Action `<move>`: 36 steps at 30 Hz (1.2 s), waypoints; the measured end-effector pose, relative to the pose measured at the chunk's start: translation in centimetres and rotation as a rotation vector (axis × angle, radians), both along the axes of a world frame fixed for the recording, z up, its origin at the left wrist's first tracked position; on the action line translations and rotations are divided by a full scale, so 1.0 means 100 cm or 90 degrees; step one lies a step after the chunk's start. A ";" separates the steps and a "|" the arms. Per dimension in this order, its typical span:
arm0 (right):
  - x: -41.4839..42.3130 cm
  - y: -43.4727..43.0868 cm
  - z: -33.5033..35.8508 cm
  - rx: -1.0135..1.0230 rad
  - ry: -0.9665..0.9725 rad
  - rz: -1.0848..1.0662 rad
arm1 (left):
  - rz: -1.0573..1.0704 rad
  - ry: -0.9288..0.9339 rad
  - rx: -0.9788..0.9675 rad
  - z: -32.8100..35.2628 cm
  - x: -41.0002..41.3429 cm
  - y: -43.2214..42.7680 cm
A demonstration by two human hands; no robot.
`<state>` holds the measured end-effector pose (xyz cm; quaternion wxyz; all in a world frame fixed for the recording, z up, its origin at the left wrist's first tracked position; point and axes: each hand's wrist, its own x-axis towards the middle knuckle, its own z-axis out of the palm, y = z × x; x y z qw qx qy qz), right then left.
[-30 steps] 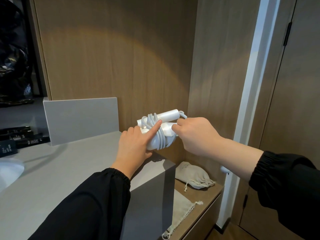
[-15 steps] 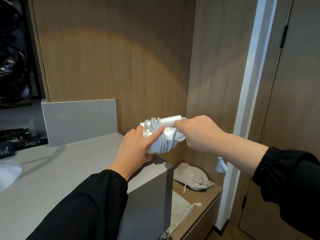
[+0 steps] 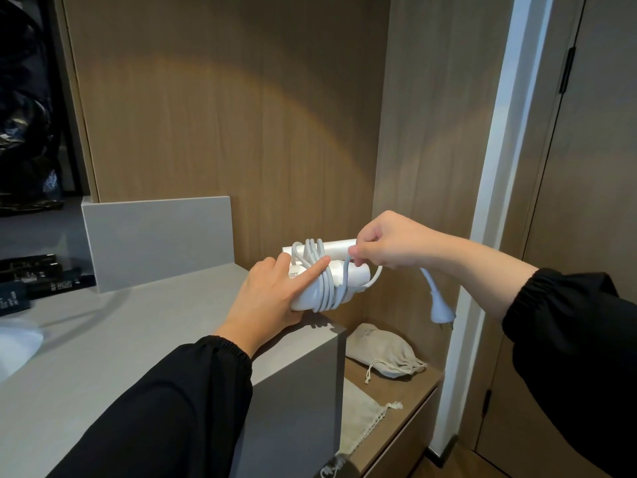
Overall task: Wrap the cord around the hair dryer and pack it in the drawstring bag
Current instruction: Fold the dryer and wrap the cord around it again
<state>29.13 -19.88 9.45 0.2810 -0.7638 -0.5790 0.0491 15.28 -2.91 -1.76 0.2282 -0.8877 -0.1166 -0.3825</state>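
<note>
Clasping the folded hair dryer (image 3: 351, 274) in the left hand (image 3: 272, 300), index finger laid over the wound cord (image 3: 324, 288), above the counter (image 3: 138, 339) corner. Pinching the cord's free end in the raised right hand (image 3: 391, 243), plug (image 3: 441, 309) dangling beneath. On the low shelf (image 3: 415, 386), a plump cinched drawstring bag (image 3: 381, 350), contents hidden; nearer, a flat bag (image 3: 358, 417).

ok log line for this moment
left hand grips hair dryer | right hand pinches cord | plug dangling | flat drawstring bag on shelf
</note>
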 end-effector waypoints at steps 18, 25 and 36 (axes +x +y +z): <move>-0.002 0.011 0.009 0.047 -0.243 -0.051 | -0.126 -0.005 0.084 0.006 -0.003 -0.010; 0.009 0.018 0.005 0.133 -0.196 -0.088 | -0.137 0.000 0.087 0.006 -0.002 -0.011; 0.041 0.017 -0.011 -0.048 -0.047 -0.058 | -0.179 0.014 0.136 0.007 -0.003 -0.017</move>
